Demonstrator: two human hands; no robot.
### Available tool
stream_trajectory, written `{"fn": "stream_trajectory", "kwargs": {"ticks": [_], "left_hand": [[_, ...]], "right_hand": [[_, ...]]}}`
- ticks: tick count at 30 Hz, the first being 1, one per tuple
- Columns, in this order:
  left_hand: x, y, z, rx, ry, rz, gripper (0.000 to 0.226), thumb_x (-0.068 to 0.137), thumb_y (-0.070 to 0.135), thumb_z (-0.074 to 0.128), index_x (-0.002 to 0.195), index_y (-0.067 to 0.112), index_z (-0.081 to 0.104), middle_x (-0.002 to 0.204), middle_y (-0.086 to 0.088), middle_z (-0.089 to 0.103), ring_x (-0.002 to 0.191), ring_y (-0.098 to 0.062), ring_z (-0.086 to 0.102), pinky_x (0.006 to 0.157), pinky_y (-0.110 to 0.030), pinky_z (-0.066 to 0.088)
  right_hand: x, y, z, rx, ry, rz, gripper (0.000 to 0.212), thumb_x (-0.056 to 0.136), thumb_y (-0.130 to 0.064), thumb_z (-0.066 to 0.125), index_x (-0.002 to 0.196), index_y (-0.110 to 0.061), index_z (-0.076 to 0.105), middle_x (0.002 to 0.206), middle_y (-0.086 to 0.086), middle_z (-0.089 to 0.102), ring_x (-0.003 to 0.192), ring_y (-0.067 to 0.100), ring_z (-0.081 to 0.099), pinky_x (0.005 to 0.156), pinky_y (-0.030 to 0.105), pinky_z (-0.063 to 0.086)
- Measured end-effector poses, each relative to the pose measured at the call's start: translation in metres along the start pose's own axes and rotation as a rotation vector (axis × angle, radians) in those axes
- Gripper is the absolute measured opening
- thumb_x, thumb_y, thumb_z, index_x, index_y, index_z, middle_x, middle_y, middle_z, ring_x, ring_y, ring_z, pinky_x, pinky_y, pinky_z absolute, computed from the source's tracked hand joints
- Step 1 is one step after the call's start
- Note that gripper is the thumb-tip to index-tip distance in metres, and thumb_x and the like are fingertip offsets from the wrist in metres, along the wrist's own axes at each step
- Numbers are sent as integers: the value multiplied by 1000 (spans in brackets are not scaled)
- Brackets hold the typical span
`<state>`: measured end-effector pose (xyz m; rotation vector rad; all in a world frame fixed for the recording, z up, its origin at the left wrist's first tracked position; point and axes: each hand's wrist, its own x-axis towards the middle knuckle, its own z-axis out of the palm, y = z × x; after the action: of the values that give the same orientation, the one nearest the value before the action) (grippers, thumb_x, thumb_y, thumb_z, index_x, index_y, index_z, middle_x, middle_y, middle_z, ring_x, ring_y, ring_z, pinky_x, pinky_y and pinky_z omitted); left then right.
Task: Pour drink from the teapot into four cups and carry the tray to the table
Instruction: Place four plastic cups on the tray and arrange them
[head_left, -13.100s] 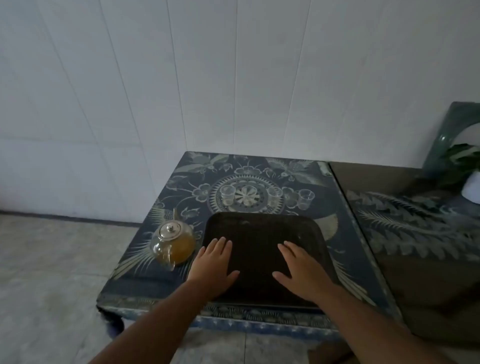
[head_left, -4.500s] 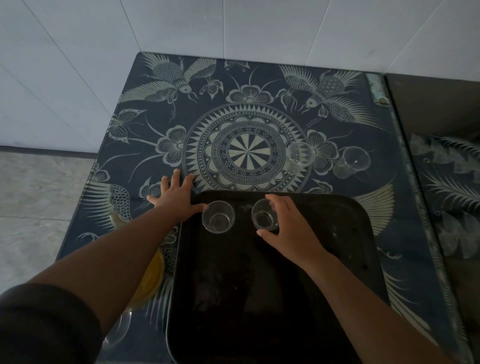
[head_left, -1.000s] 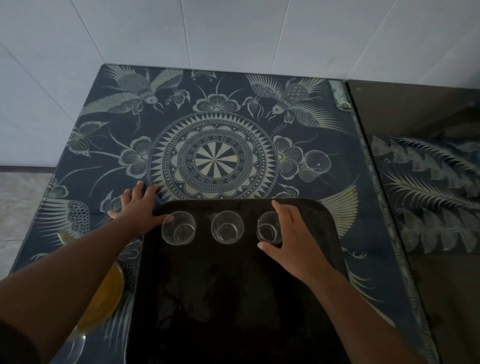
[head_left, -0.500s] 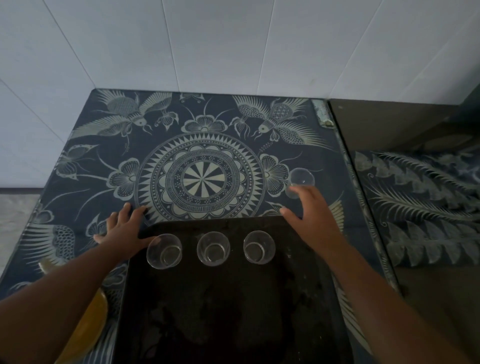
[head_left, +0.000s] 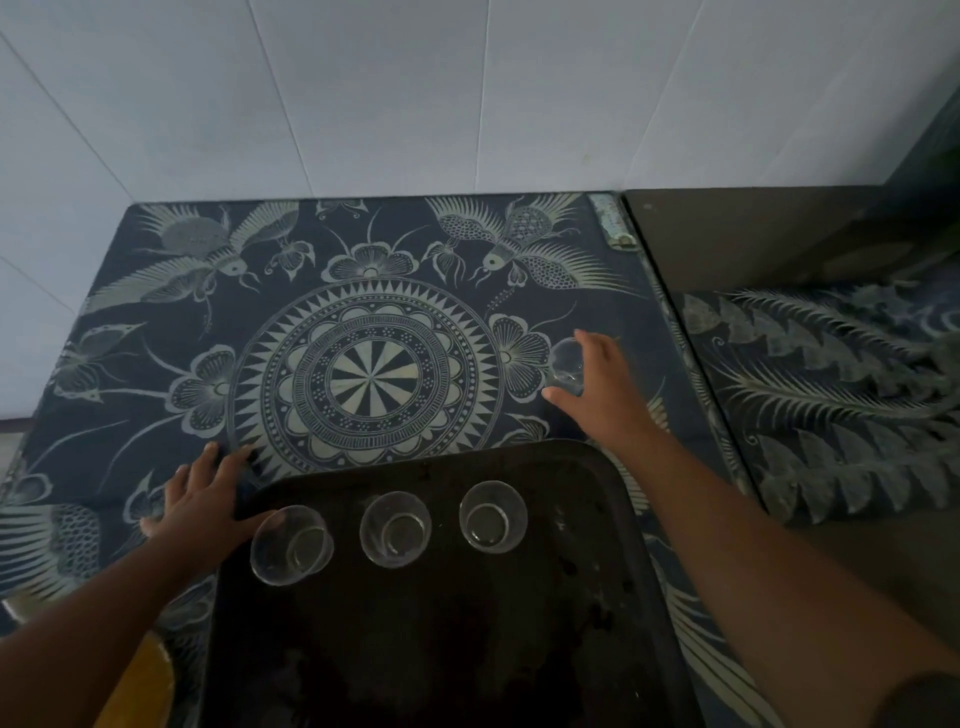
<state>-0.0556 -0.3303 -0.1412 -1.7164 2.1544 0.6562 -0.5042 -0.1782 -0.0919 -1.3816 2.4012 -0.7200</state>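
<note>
Three cups (head_left: 395, 530) are set on the tray (head_left: 467, 649), the fourth cup (head_left: 565, 364) is clasped by the right hand (head_left: 597, 379), the left hand (head_left: 202, 504) is laid flat on the tabletop (head_left: 156, 364); pouring and carrying are left.

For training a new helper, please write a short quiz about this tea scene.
1. How many small clear glass cups stand on the dark rectangular tray?
2. True or false: the left hand rests flat on the blue patterned table.
3. Where is the fourth cup? A on the tray; B on the table, at the right hand; C in the left hand.
Key: 1 three; 2 true; 3 B.
</note>
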Motion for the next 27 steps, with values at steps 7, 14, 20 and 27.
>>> {"fn": "stream_trajectory", "kwargs": {"ticks": [7, 14, 20, 27], "left_hand": [[-2, 3, -3, 7, -3, -5, 111, 77, 65, 77, 163, 38, 12, 174, -2, -6, 158, -38, -3, 113, -81, 19], [0, 1, -1, 6, 2, 4, 111, 77, 66, 76, 163, 37, 12, 174, -1, -6, 158, -39, -4, 112, -82, 19], [0, 2, -1, 6, 13, 10, 109, 78, 64, 77, 162, 37, 13, 174, -2, -6, 158, -39, -4, 113, -81, 18], [-2, 3, -2, 5, 5, 4, 110, 78, 66, 75, 163, 38, 10, 174, -2, -7, 158, -39, -4, 113, -81, 19]], "right_hand": [[6, 4, 7, 26, 45, 2, 71, 87, -20, 72, 147, -7, 36, 144, 13, 36, 130, 29, 43, 105, 41, 42], [-2, -1, -4, 107, 82, -41, 72, 85, -19, 74, 146, -11, 38, 142, 10, 37, 124, 26, 49, 100, 38, 45], [-44, -4, -14, 173, 76, -118, 68, 86, -25, 72, 145, -19, 38, 138, 0, 38, 120, 14, 49, 92, 31, 45], [-94, 0, -12, 103, 11, -165, 76, 80, -20, 77, 145, -24, 37, 132, -9, 38, 115, 3, 44, 88, 8, 33]]}}
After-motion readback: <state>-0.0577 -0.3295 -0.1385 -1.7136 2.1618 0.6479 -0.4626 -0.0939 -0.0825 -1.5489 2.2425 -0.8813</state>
